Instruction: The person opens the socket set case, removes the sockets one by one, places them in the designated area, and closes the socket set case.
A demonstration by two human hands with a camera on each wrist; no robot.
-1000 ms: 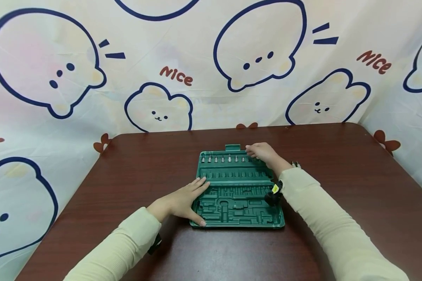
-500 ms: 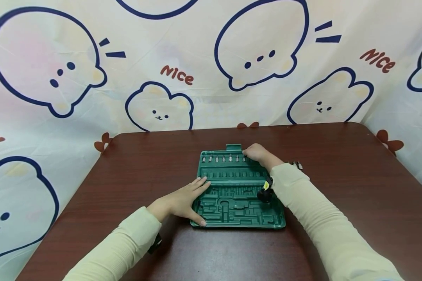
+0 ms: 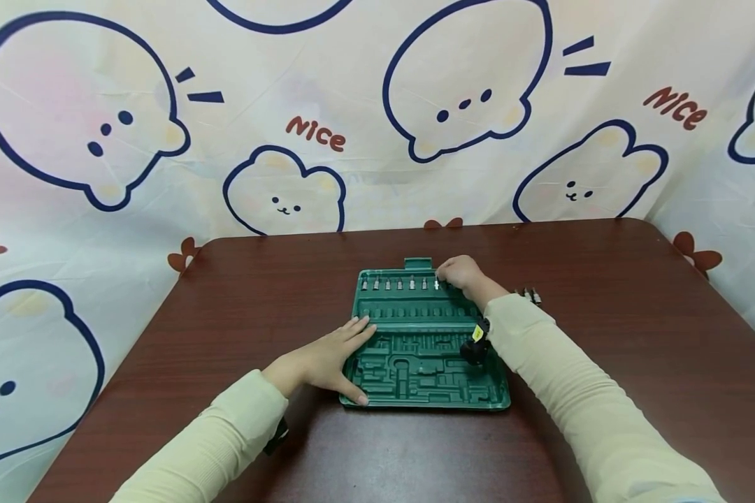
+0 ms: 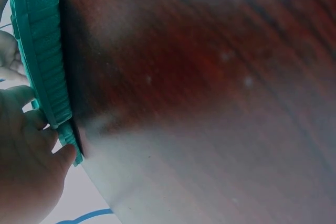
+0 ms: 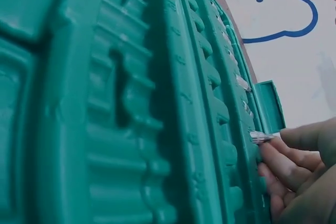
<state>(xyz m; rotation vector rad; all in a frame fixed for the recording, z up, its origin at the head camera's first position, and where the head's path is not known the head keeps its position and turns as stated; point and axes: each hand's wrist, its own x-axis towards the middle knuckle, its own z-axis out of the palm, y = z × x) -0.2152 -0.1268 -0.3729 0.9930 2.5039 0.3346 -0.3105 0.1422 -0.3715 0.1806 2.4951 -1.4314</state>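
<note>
A green moulded tool tray [image 3: 424,381] lies in the middle of the dark wooden table [image 3: 604,349]. Its far row holds several small silver bits [image 3: 399,284]. My right hand [image 3: 459,272] is at the right end of that row, fingers pinching a silver bit [image 5: 258,137] over a slot in the tray [image 5: 131,103]. My left hand [image 3: 327,360] lies flat on the tray's left edge with fingers straight, the thumb at the near left corner; the left wrist view shows this hand [image 4: 26,166] touching the tray's rim [image 4: 44,66].
Several loose silver bits [image 3: 528,295] lie on the table just right of the tray. A cloth printed with cartoon bears [image 3: 377,112] hangs behind the table. Bare tabletop [image 4: 210,103] spreads left and right of the tray.
My right hand has shifted a little to the left along the far row, and the silver bit now shows at its fingertips. The left hand and the tray have stayed put.
</note>
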